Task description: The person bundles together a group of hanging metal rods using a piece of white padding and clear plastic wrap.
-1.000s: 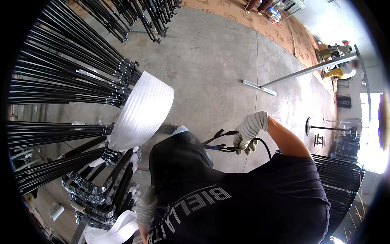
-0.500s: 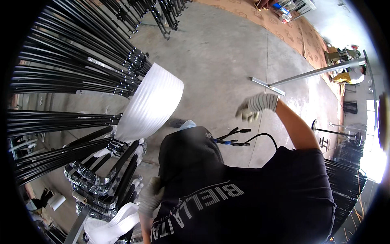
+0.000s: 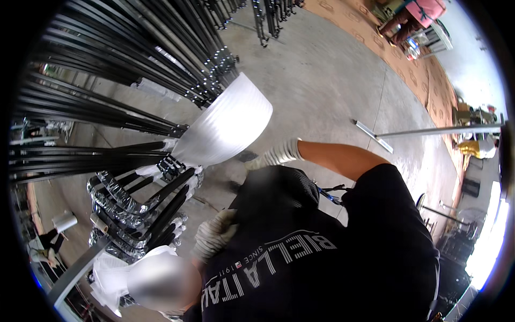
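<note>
My left hand (image 3: pixel 214 236), in a pale knitted glove, is beside the lower left of a black padded thing with a mesh side (image 3: pixel 273 193) in front of my body. Its fingers look curled, and what they hold, if anything, is hidden. My right hand (image 3: pixel 274 154), in a striped pale glove, reaches across to the far side of that black thing; its fingertips are partly hidden. Just beyond it is a curved white foam sheet (image 3: pixel 230 123), at the ends of bundled black metal tubes (image 3: pixel 102 158).
Bent black frames in clear wrap (image 3: pixel 120 196) are stacked at the left, near crumpled white foam (image 3: pixel 104 273). A metal stand (image 3: pixel 375 137) is on the concrete floor to the right. Cardboard (image 3: pixel 399 53) lines the far wall, where a person in pink (image 3: pixel 424 11) stands.
My right hand has moved left and inward, from over the floor to the black padded thing. My left hand has shifted slightly up and right. The whole view has turned.
</note>
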A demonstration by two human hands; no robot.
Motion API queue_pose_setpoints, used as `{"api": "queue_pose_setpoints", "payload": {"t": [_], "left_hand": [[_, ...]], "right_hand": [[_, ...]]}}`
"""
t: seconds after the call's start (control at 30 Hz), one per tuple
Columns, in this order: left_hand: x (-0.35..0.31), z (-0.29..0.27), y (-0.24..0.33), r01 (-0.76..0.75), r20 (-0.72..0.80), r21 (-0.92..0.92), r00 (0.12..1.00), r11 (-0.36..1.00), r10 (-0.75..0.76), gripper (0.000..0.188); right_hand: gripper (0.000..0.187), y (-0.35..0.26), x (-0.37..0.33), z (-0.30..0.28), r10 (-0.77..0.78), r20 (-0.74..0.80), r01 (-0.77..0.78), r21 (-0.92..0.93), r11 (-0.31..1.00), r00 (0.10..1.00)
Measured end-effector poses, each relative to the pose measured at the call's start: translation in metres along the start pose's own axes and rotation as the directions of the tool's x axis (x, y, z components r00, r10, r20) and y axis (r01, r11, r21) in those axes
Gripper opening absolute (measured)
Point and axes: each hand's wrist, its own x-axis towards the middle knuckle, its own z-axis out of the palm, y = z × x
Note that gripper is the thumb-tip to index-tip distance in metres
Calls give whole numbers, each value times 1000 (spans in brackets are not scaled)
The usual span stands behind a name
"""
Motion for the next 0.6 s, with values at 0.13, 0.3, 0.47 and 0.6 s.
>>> {"api": "queue_pose_setpoints", "payload": {"t": [0.13,0.3,0.47,0.6], "left_hand": [[3,-10,46,-21,41,29,999,999,20,29],[48,-15,71,-276,329,103,916,956,229,28],[93,26,128,-588,686,101,625,802,372,31],[80,-21,115,-273,566,-50,785,961,253,38]], "right_hand": [[56,-7,-20,10,135,67,-139,60,988,989],[58,33,-66,18,356,221,-384,98,918,908],[52,66,-92,46,479,268,-515,79,854,836],[47,123,-84,71,419,282,-471,149,870,863]]}}
